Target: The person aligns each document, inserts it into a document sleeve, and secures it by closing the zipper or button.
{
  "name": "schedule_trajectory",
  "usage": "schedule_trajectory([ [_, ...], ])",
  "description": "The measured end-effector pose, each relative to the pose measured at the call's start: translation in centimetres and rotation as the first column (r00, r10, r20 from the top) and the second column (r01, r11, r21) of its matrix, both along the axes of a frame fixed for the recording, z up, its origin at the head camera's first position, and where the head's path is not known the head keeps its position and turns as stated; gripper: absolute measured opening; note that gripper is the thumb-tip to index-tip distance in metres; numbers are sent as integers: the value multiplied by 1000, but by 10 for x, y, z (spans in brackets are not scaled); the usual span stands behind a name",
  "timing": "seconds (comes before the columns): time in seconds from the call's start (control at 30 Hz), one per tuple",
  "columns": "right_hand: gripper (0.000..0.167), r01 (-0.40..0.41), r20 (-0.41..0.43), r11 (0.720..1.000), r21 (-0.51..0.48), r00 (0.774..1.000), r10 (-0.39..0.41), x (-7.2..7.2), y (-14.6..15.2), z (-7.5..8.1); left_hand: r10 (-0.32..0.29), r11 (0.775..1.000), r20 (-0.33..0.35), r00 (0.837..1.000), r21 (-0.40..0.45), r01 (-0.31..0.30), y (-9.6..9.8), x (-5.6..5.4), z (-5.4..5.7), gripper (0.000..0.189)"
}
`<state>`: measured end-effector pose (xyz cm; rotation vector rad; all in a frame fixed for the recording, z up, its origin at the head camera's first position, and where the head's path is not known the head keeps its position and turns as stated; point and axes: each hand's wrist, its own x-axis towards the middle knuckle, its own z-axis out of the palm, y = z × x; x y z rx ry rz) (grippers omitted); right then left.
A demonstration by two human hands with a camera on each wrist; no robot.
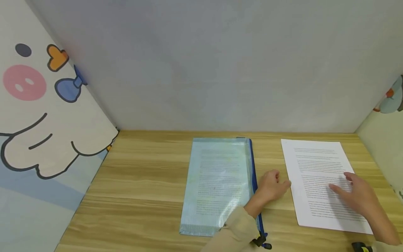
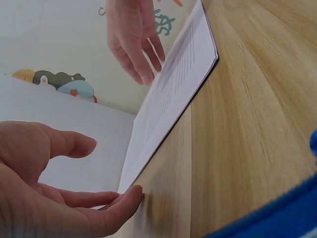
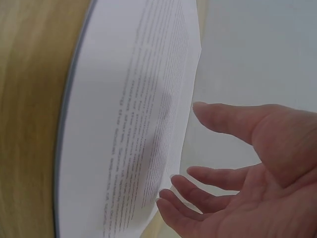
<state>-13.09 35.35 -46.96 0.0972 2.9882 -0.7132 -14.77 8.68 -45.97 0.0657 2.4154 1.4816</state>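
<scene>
A stack of white printed paper [image 1: 318, 175] lies on the right part of the table, its sheets lined up. My left hand [image 1: 271, 187] is at the stack's left edge, thumb and fingers spread apart. In the left wrist view, the fingertips [image 2: 131, 196] of that hand are right at the paper's edge. Over the stack's right side hovers my right hand [image 1: 362, 194], its fingers loosely bent with nothing between them. The right wrist view shows its thumb and fingers apart beside the printed paper [image 3: 104, 129].
A translucent pale blue zip folder [image 1: 217, 182] with a printed sheet inside lies left of the stack, its dark blue zipper edge [image 1: 254, 168] under my left forearm. The wooden table [image 1: 135, 196] meets a grey wall [image 1: 220, 70] behind and a cartoon-printed panel [image 1: 47, 115] at left.
</scene>
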Motion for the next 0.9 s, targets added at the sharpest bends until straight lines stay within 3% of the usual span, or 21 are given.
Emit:
schedule_trajectory([
  [0.07, 70, 12, 2, 1000, 6, 1000, -12, 0, 3, 0, -5, 1000, -14, 1000, -14, 4, 1, 0, 0, 24],
  [0.2, 73, 37, 28, 999, 7, 999, -37, -1, 8, 0, 3, 1000, -17, 1000, -10, -3, 5, 1, 2, 35],
  [0.43, 77, 89, 92, 996, 22, 992, -91, 3, 14, 2, -6, 995, 43, 999, 104, 1, 11, 4, 2, 35],
  [0.73, 75, 118, 120, 993, 13, 986, -119, 2, 24, -2, 20, 992, 57, 998, 125, -27, 17, 7, 0, 38],
  [0.9, 71, 127, 143, 992, 16, 981, -128, -1, 30, -1, 36, 983, 91, 995, 177, -52, 19, 7, -1, 25],
])
